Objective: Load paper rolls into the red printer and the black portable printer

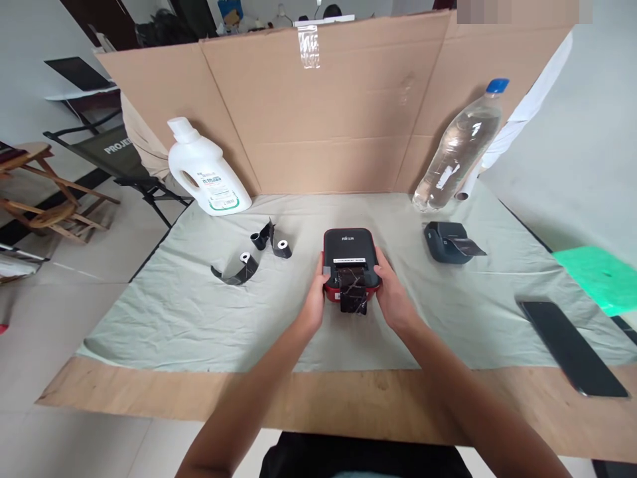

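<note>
A black and red label printer (350, 245) is gripped between my two hands over the middle of the cloth. A shiny dark strip (353, 290) hangs out of its near side. My left hand (316, 292) is closed against the printer's left side, the thumb near its front corner. From the right side, my right hand (393, 290) presses on it in the same way. Left of the hands lie small rolls of black strip (241, 269), partly unwound. A smaller dark printer (446, 243) with a strip sticking out sits to the right.
A cardboard panel (323, 106) stands along the back. In front of it are a white jug (209, 166) and a tilted water bottle (460, 149) with a blue cap. A black phone (572, 345) and a green sheet (600, 275) lie at the right on the cloth-covered table (348, 405).
</note>
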Demonstrator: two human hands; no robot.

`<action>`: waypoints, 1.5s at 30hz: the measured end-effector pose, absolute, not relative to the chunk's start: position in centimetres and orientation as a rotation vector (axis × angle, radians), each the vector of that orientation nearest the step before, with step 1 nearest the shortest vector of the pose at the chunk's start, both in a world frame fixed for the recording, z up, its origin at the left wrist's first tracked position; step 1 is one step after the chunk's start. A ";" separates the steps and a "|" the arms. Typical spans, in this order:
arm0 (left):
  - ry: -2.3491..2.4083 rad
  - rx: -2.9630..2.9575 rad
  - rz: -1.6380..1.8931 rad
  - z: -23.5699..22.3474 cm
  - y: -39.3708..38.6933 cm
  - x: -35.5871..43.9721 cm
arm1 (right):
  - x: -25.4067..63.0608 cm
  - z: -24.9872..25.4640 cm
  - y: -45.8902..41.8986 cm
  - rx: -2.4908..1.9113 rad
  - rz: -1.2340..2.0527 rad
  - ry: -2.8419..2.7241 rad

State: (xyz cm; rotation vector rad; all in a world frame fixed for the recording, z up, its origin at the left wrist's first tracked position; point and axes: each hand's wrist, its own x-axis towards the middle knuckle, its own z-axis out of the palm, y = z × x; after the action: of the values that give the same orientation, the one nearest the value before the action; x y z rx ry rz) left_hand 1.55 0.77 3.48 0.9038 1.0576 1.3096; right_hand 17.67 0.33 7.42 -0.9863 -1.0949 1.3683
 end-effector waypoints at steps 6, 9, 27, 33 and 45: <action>1.251 1.595 1.333 2.5 0.5 0.0 | 19.2 4.8 0.5 -1.142 1.208 -1.213; 1.327 1.944 1.453 2.4 0.0 -0.7 | 20.5 3.1 -0.1 -1.201 1.097 -1.290; 1.282 2.127 1.616 1.0 0.3 -1.1 | 22.8 4.1 0.7 -1.068 0.421 -1.976; 1.252 2.504 1.471 1.0 -0.2 -0.5 | 22.3 7.0 5.0 -1.062 0.467 -1.899; 1.299 2.540 1.427 -0.2 -0.3 -1.3 | 20.0 10.7 7.1 -1.275 0.335 -2.089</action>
State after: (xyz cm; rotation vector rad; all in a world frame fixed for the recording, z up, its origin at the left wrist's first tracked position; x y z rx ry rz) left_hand -1.30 -0.31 -0.20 2.5402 1.2991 1.4272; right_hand 19.97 7.08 10.72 -1.2751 -2.0895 0.3346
